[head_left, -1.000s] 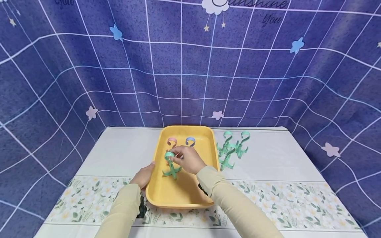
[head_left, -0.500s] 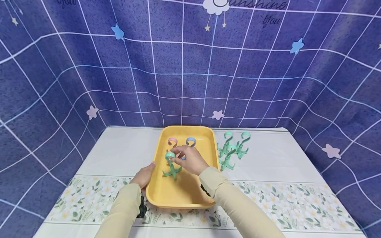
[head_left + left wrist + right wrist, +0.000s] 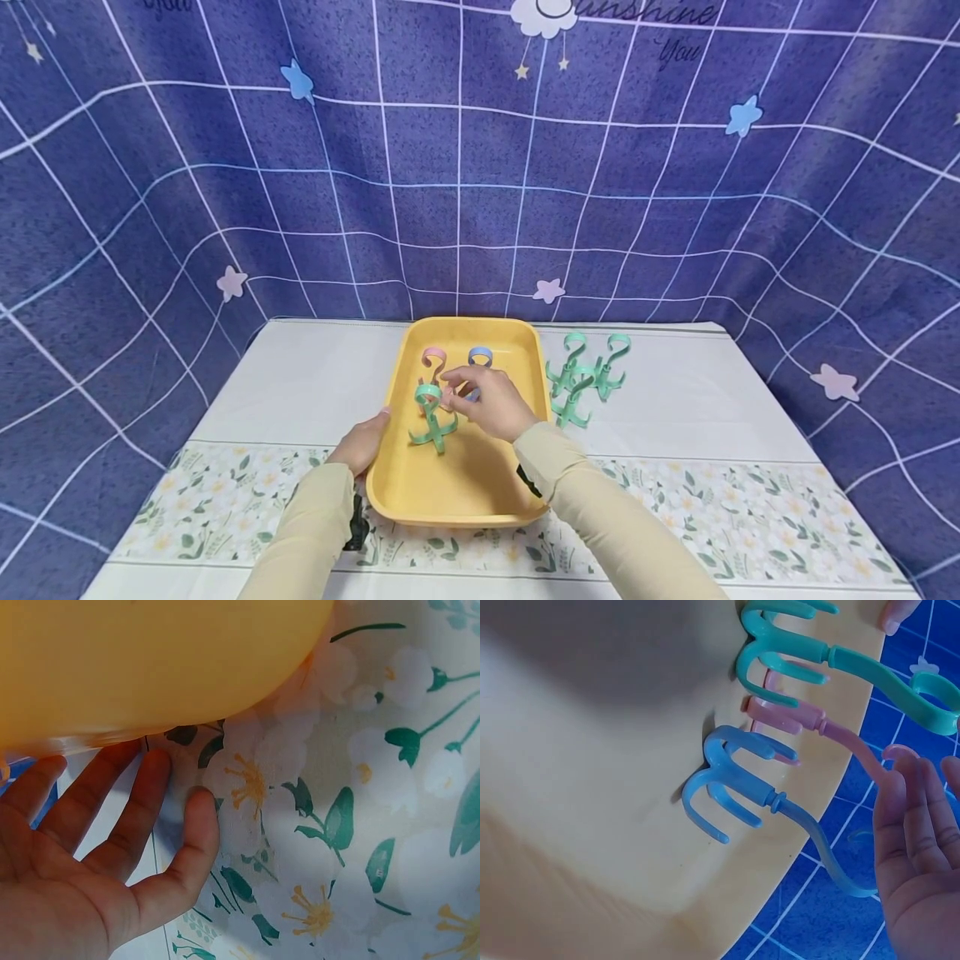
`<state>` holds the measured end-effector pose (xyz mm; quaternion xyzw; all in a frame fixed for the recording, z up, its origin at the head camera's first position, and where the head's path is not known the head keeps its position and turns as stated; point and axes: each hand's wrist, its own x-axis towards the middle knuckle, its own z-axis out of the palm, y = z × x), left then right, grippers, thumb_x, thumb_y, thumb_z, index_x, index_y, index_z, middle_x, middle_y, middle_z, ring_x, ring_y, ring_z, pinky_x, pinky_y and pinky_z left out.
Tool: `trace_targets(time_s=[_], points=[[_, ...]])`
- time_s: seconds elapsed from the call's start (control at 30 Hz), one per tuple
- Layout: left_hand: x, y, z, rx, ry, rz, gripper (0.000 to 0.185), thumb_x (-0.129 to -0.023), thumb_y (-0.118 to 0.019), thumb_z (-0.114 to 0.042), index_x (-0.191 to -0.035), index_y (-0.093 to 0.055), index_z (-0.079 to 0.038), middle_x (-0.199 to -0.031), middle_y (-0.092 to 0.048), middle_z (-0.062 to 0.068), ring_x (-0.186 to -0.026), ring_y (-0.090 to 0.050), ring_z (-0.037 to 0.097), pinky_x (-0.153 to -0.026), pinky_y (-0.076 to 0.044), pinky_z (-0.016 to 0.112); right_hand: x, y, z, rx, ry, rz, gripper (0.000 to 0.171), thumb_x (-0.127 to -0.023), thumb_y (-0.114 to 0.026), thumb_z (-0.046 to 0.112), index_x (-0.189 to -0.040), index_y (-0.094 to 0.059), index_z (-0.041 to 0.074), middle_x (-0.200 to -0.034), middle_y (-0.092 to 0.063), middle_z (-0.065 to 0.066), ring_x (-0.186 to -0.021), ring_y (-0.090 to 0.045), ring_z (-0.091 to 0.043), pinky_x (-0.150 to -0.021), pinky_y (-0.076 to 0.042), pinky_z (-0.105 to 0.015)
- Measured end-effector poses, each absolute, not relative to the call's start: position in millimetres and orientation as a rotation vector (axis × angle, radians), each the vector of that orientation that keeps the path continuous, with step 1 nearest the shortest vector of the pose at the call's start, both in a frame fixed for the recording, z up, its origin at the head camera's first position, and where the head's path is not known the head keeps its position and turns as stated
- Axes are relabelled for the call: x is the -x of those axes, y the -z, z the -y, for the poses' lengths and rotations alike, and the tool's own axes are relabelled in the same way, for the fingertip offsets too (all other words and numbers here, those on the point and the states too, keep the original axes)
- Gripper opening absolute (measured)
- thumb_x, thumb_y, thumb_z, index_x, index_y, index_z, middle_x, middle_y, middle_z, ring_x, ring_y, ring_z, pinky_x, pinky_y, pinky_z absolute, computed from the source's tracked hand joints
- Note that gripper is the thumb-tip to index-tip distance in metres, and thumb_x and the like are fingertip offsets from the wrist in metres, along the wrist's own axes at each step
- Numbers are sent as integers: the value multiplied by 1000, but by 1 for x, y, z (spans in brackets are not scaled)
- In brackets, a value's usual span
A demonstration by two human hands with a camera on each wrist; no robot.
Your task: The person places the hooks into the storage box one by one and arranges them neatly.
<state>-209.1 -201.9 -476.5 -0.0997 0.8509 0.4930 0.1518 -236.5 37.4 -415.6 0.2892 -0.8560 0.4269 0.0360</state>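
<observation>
The right hand (image 3: 491, 402) hangs over the middle of the yellow tray (image 3: 450, 492), its fingers (image 3: 919, 817) loosely spread and holding nothing; the fingertips are just beside the curled top of the green hook (image 3: 431, 414), and from the head view it is hard to tell whether they touch it. In the right wrist view the fingers lie close to the looped ends of the pink hook (image 3: 817, 724) and the blue hook (image 3: 739, 784) without closing on either. The green hook stands upright on its four prongs on the tray floor, a little left of centre. The pink hook and the blue hook stand side by side behind it, nearer the far wall of the tray, pink on the left and blue on the right.

The left hand (image 3: 363, 440) rests on the desk (image 3: 300, 383) against the tray's left rim near its front corner. The left wrist view shows its fingers (image 3: 131, 806) straight and relaxed, the tips touching the underside of the rim, gripping nothing.

To the right of the tray, on the bare white part of the desk, three more green hooks (image 3: 585, 375) stand in a tight cluster, close to the tray's right wall. The desk is covered by a cloth with a floral band (image 3: 712, 508) along the near side. A blue grid-pattern backdrop (image 3: 480, 167) with stars hangs behind.
</observation>
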Motion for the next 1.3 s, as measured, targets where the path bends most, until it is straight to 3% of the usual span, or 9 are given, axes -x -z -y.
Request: trace_targets(time_s=[0.13,0.47,1.3], points=[[209,476,202,296,-1412,-2437,72,-109,-20,-54,-147,-47,0,-79,-67,13,-60,-67,21,-52,-55,32,234,413,-40,-880,-1322,2621,29,-94,-74,8,-122,-71,2,-107,-74,-10,-88,-70,-22,-66,-54,-21],[209,476,202,310,-1428,-2424,72,-109,-21,-54,-144,-49,2,-79,-67,13,-59,-67,21,-50,-55,32,231,402,-48,-863,-1257,2585,28,-95,-75,13,-121,-72,4,-109,-74,-6,-90,-70,-20,-72,-55,-26],[207,468,200,314,-1411,-2429,71,-110,-21,-52,-143,-49,3,-83,-68,14,-62,-68,22,-53,-55,32,231,376,-76,-806,-1253,2573,24,-94,-76,14,-118,-75,8,-110,-74,-2,-92,-67,-16,-71,-55,-28]])
